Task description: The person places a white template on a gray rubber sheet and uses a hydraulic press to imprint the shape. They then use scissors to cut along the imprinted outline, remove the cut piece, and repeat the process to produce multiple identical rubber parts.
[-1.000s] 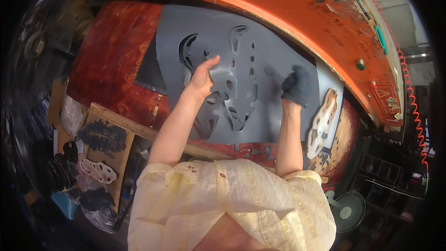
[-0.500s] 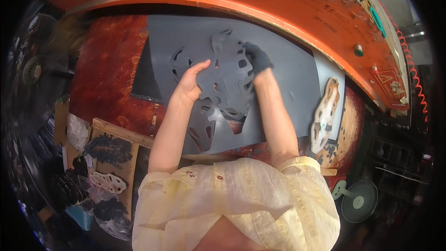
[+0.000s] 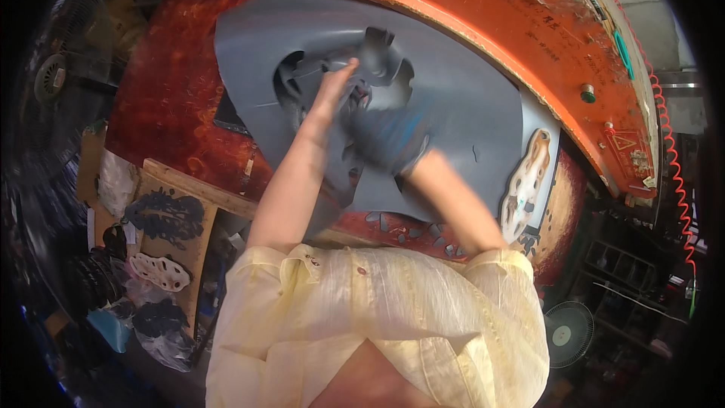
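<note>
A large grey sheet point(image 3: 461, 106) of flexible material lies across the red table, lifted and buckled around its cut-out openings. My bare left hand point(image 3: 338, 85) grips the grey cut-out piece point(image 3: 377, 60) at the middle of the sheet, thumb uppermost. That piece is bent and rises in folds; its lower part is hidden behind my hands. Close beside it, my right hand point(image 3: 389, 136), in a dark glove with blue on it, is smeared by motion. Its fingers cannot be made out.
An orange machine beam point(image 3: 483, 7) spans the far side. Right of the sheet lies a pale, brown-edged cutting die point(image 3: 526, 185). Small grey scraps point(image 3: 415, 232) litter the table's near edge. Dark cut pieces point(image 3: 166, 215) and another die point(image 3: 160, 272) sit on a wooden board at left.
My right hand has swung from the piece's far right side toward me and left. The piece has gone from lying nearly flat to folded up, and the sheet has buckled.
</note>
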{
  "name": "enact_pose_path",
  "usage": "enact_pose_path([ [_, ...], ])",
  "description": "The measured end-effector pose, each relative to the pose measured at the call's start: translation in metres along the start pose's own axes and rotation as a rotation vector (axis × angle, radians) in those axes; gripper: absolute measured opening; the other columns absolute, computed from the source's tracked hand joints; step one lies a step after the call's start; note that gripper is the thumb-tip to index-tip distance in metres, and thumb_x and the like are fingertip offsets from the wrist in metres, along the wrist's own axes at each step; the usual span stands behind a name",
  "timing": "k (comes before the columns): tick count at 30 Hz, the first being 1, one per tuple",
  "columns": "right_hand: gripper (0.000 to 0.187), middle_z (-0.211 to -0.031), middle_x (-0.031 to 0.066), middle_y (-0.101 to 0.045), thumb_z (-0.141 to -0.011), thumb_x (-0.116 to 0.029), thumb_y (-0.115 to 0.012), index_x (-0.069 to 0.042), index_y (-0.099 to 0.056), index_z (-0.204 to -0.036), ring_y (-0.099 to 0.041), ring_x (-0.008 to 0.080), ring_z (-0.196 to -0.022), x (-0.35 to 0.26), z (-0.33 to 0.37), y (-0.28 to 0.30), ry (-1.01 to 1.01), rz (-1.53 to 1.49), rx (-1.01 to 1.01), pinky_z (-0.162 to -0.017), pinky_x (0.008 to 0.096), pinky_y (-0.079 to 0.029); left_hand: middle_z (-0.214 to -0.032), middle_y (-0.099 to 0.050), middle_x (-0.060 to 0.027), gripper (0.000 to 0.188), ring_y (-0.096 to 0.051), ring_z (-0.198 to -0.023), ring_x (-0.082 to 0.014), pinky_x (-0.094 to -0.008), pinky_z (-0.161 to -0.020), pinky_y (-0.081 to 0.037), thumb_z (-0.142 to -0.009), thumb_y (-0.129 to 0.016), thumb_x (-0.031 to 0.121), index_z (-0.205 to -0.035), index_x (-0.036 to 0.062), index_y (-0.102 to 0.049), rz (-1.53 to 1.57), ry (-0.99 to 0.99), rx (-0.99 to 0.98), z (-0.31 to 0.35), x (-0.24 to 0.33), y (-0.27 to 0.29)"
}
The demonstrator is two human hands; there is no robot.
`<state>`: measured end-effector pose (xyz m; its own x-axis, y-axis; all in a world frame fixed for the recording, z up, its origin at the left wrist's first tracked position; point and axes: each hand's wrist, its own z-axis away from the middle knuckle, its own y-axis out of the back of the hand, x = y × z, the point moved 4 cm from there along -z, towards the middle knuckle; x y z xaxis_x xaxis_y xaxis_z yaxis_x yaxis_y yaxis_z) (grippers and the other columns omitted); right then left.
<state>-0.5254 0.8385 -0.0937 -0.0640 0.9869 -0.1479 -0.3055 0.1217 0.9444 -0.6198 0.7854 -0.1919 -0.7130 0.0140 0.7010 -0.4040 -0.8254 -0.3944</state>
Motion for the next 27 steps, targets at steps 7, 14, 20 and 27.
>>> enact_pose_path([
  [7,0.022,-0.091,0.0137,-0.067,-0.085,-0.023,-0.061,-0.007,-0.062,-0.100,-0.066,0.0263,-0.078,0.024,0.115,-0.014,-0.028,-0.790,0.564,-0.065,0.0390,-0.051,-0.091,-0.064,-0.0131,0.031,-0.063,-0.075,-0.0213,-0.0338,-0.057,-0.051,-0.093,-0.054,0.025,-0.097,-0.0051,-0.061,0.158,-0.069,-0.082,-0.002,-0.002,0.000],
  [14,0.036,-0.099,0.0123,-0.067,-0.087,-0.025,-0.060,-0.008,-0.056,-0.118,-0.066,0.0232,-0.086,0.156,0.174,-0.016,-0.828,-0.846,0.822,-0.071,0.0376,-0.052,-0.096,-0.061,-0.0078,0.031,-0.063,-0.081,-0.0158,-0.0326,-0.068,-0.053,-0.093,-0.055,0.025,-0.114,0.0020,-0.052,-0.016,-0.085,-0.194,0.037,0.000,0.018],
  [20,0.054,-0.117,0.0168,-0.061,-0.086,-0.027,-0.061,-0.004,-0.045,-0.132,-0.059,0.0239,-0.107,0.108,0.126,-0.044,-0.756,-0.619,0.776,-0.085,0.0322,-0.049,-0.093,-0.059,-0.0060,0.035,-0.058,-0.071,-0.0121,-0.0298,-0.065,-0.047,-0.096,-0.050,0.033,-0.112,0.0029,-0.052,-0.016,-0.202,-0.080,0.037,-0.007,0.008],
  [27,0.022,-0.089,0.0045,-0.063,-0.086,-0.016,-0.062,0.000,-0.064,-0.101,-0.058,0.0106,-0.075,0.017,0.014,-0.080,-0.552,-1.662,0.161,-0.063,0.0279,-0.048,-0.063,-0.055,-0.0217,0.046,-0.057,-0.065,-0.0380,-0.0434,-0.062,-0.044,-0.096,-0.045,0.038,-0.079,-0.0030,-0.056,-0.497,-0.798,0.514,0.028,-0.005,0.012],
])
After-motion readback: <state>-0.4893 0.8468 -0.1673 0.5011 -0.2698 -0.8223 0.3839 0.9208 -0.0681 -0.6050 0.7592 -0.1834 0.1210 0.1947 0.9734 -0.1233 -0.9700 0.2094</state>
